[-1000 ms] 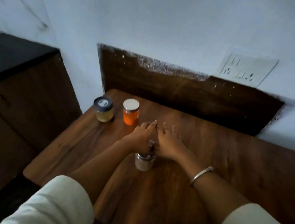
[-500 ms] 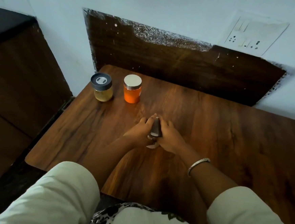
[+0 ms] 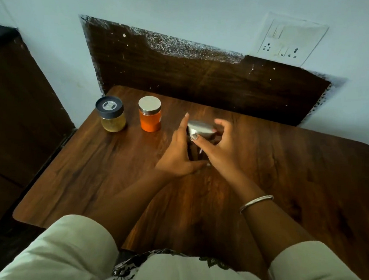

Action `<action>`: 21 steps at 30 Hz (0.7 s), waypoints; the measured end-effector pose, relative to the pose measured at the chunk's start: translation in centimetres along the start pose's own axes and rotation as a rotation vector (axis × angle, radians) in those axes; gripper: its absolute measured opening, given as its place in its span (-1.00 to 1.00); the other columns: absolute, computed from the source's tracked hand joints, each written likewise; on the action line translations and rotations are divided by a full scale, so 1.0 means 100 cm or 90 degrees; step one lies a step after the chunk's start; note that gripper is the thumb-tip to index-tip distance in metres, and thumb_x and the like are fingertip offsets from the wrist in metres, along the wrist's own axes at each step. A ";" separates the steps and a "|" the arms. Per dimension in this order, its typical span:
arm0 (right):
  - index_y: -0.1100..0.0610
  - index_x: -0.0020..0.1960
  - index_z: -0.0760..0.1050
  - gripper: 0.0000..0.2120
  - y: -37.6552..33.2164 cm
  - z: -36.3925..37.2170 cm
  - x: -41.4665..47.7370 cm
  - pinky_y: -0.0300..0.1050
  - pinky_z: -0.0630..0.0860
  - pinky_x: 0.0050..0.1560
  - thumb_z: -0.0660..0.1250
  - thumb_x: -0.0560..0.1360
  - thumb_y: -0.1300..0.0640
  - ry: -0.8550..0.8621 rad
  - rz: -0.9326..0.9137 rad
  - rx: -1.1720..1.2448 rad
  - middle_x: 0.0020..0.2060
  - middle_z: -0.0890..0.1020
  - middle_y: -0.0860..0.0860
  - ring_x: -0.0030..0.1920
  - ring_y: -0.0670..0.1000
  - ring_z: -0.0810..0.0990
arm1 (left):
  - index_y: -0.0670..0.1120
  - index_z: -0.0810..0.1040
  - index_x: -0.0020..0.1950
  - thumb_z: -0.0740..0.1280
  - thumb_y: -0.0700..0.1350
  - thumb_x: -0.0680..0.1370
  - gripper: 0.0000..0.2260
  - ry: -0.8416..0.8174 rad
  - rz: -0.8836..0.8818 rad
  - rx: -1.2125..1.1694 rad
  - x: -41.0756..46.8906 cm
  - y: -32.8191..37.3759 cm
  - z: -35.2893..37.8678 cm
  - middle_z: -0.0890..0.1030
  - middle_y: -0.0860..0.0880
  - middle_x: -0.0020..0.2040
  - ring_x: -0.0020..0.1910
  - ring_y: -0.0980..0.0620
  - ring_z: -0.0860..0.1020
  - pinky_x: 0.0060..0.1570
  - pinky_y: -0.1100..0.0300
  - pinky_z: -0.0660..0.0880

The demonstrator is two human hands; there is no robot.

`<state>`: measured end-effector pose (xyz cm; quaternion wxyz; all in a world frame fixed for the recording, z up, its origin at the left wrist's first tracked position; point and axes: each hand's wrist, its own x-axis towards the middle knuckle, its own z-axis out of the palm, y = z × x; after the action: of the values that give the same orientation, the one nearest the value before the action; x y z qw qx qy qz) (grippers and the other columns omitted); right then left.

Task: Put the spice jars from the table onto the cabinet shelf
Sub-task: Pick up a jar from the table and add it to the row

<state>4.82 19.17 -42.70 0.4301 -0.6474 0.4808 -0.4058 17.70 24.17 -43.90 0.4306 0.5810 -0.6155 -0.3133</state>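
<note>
Steel-lidded jar (image 3: 201,132) now farther back than before, clasped between left hand (image 3: 178,154) and right hand (image 3: 220,151).

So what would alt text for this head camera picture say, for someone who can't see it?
Two bare hands, left hand and right hand, close around a silver-lidded jar on a dark wooden table. Behind to the left stand an orange spice jar and a yellowish jar with a dark lid.
</note>
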 end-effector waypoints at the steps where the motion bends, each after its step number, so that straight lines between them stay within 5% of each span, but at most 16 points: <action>1: -0.01 0.32 0.27 -0.34 -0.005 -0.003 0.001 -0.39 0.54 -0.16 0.50 0.32 0.00 0.006 -0.030 -0.002 0.17 0.44 -0.06 0.10 -0.11 0.51 | 0.01 -0.23 0.51 0.53 -0.04 0.28 0.08 0.011 -0.001 -0.022 0.001 0.006 0.004 0.21 -0.13 0.46 0.45 -0.02 0.24 0.40 0.01 0.29; 7: 0.06 0.37 0.26 -0.34 -0.015 -0.037 -0.001 -0.23 0.54 0.00 0.40 0.35 -0.05 -0.074 -0.044 0.080 0.23 0.47 0.05 0.17 -0.03 0.52 | 0.07 -0.13 0.50 0.47 -0.27 0.32 -0.02 0.051 -0.039 -0.246 0.007 0.032 0.009 0.41 0.15 0.20 0.13 0.17 0.55 0.08 0.17 0.56; 11: 0.02 0.28 0.39 -0.54 -0.014 -0.054 -0.007 -0.05 0.54 0.13 0.28 0.42 -0.09 -0.184 0.045 0.209 0.19 0.55 0.07 0.17 0.03 0.57 | 0.01 -0.17 0.50 0.33 -0.39 0.44 -0.14 0.028 -0.065 -0.340 0.012 0.050 0.018 0.37 0.04 0.27 0.13 0.15 0.50 -0.03 0.30 0.56; 13: -0.01 0.22 0.43 -0.59 -0.014 -0.057 -0.010 -0.06 0.55 0.11 0.30 0.43 -0.14 -0.184 0.068 0.230 0.17 0.57 0.10 0.14 0.04 0.59 | 0.02 -0.22 0.51 0.29 -0.36 0.48 -0.16 0.001 -0.076 -0.348 0.012 0.054 0.022 0.33 0.04 0.30 0.14 0.19 0.49 -0.03 0.36 0.54; 16: 0.07 0.30 0.39 -0.42 -0.015 -0.068 -0.013 -0.10 0.58 0.03 0.32 0.36 -0.16 -0.130 0.052 0.211 0.17 0.57 0.09 0.10 0.01 0.61 | 0.05 -0.29 0.50 0.27 -0.22 0.54 -0.20 -0.027 -0.067 -0.283 0.010 0.060 0.031 0.33 0.24 0.25 0.11 0.35 0.49 0.02 0.39 0.51; 21: 0.01 0.28 0.37 -0.61 -0.014 -0.083 -0.012 -0.32 0.55 -0.15 0.26 0.50 -0.08 -0.113 -0.021 0.182 0.07 0.57 -0.11 0.03 -0.20 0.61 | 0.09 -0.39 0.47 0.40 -0.12 0.46 -0.02 -0.031 -0.075 -0.268 0.007 0.071 0.045 0.25 0.10 0.39 0.27 0.17 0.41 0.24 0.08 0.45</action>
<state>-2.85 19.15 -39.04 0.5520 -0.6208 0.3679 -0.4179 10.51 23.84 -39.45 0.5080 0.5057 -0.5118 -0.4734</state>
